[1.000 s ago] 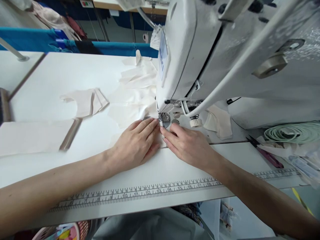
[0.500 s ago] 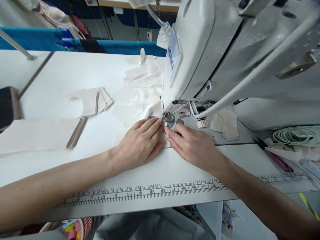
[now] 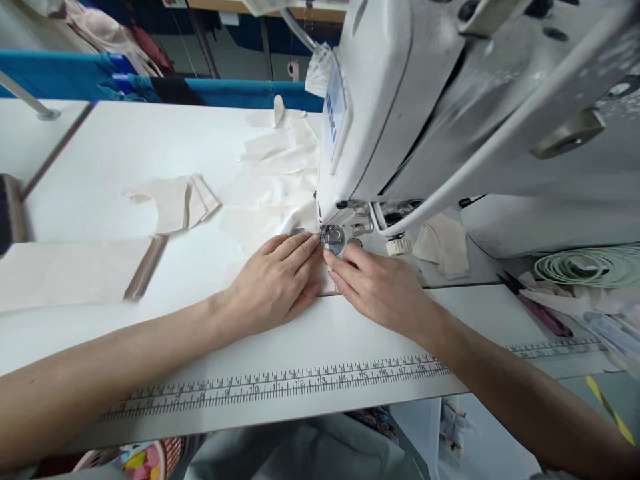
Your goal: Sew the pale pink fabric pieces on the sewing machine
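Observation:
My left hand (image 3: 275, 280) lies palm down on a pale cream fabric piece (image 3: 328, 285), its fingers stretched out and the tips beside the presser foot (image 3: 325, 235) of a white sewing machine (image 3: 370, 100). Close to it on the right, my right hand (image 3: 377, 283) has its fingers curled, with thumb and index pinching the fabric's edge just in front of the foot. Most of that fabric is hidden under both hands. More thin cream fabric (image 3: 280, 160) spreads over the table behind the left hand, up against the machine head.
Stacked cream pieces (image 3: 173, 203) and a longer cream panel (image 3: 70, 270) lie at left. Right of the needle area sit more cut pieces (image 3: 443, 243). Dark-red-handled snips (image 3: 545, 313) and coiled pale green cord (image 3: 585, 267) are far right. A ruler strip (image 3: 280, 387) runs along the front edge.
The whole view has shifted slightly, so the machine and table sit a little further left. Both hands stay at the presser foot, with hardly any visible movement against the fabric.

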### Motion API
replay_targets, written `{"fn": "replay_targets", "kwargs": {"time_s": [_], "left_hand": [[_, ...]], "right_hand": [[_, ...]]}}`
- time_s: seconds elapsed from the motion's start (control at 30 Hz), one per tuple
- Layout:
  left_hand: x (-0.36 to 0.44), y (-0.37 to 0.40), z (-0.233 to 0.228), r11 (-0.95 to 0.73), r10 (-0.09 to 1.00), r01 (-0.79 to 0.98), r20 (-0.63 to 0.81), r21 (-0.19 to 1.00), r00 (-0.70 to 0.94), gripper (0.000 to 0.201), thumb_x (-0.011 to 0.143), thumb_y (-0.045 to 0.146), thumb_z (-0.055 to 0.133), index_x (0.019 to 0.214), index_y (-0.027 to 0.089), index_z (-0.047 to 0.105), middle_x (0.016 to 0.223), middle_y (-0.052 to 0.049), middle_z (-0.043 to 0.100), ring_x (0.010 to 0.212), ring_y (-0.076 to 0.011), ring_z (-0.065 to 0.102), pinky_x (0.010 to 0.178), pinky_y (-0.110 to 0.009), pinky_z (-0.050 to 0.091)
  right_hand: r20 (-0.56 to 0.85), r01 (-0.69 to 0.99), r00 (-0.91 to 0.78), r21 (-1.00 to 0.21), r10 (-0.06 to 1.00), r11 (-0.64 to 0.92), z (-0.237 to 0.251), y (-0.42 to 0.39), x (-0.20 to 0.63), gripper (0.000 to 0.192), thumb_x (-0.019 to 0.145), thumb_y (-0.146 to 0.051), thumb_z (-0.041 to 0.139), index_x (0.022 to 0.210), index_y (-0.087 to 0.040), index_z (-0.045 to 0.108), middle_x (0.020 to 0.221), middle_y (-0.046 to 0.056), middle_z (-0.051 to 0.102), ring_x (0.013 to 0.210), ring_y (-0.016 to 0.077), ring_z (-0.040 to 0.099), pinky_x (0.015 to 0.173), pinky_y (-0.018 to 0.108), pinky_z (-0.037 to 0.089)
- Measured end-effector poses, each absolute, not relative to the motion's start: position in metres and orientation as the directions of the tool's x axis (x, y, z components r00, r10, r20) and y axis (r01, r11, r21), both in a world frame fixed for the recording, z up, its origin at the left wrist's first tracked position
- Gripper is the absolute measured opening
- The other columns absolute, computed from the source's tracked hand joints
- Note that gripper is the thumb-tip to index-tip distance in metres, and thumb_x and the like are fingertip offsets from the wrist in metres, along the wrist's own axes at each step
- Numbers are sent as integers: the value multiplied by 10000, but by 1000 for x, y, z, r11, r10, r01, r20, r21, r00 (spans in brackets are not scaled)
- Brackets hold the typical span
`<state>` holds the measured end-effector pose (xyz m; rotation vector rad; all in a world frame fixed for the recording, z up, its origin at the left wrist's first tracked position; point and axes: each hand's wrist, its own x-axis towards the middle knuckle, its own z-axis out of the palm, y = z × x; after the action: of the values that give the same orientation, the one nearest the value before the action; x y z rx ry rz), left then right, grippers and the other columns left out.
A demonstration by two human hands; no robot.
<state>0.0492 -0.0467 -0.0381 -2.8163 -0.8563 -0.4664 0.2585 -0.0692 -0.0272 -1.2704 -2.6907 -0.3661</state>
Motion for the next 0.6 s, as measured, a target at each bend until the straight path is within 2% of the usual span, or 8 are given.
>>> {"fn": "replay_targets", "kwargs": {"time_s": [0.13, 0.23, 0.33, 0.6], "left_hand": [[48, -45, -38, -829, 508, 558, 351, -48, 786, 420, 971, 294, 427, 1209, 4, 615, 1314, -205, 590, 1231, -318, 559, 1008, -450, 488], [48, -44, -37, -836, 498, 547, 355, -47, 791, 445, 972, 301, 436, 1234, -22, 596, 1304, -217, 594, 1220, -327, 567, 999, -457, 494], [47, -43, -37, -841, 489, 539, 351, -55, 799, 448, 969, 305, 445, 1226, -25, 604, 1301, -211, 598, 1211, -326, 574, 995, -450, 499], [48, -44, -36, -837, 496, 544, 344, -53, 797, 440, 977, 302, 430, 1230, -13, 603, 1309, -197, 597, 1218, -309, 570, 1016, -439, 485]], "right_hand": [[345, 775, -614, 92, 710, 625, -31, -62, 267, 352, 1017, -280, 393, 1191, -131, 660, 848, 52, 687, 572, 99, 549, 468, 253, 307], [476, 807, -521, 3, 709, 591, -33, -50, 279, 310, 999, -277, 447, 913, -116, 698, 723, 43, 656, 560, 104, 541, 480, 252, 317], [536, 829, -435, -76, 724, 554, -35, -36, 290, 311, 968, -278, 507, 709, -154, 624, 652, 24, 617, 548, 109, 517, 507, 253, 337], [534, 834, -412, -106, 739, 542, -39, -31, 294, 331, 961, -285, 515, 662, -164, 590, 604, 5, 580, 531, 109, 475, 516, 262, 327]]}}
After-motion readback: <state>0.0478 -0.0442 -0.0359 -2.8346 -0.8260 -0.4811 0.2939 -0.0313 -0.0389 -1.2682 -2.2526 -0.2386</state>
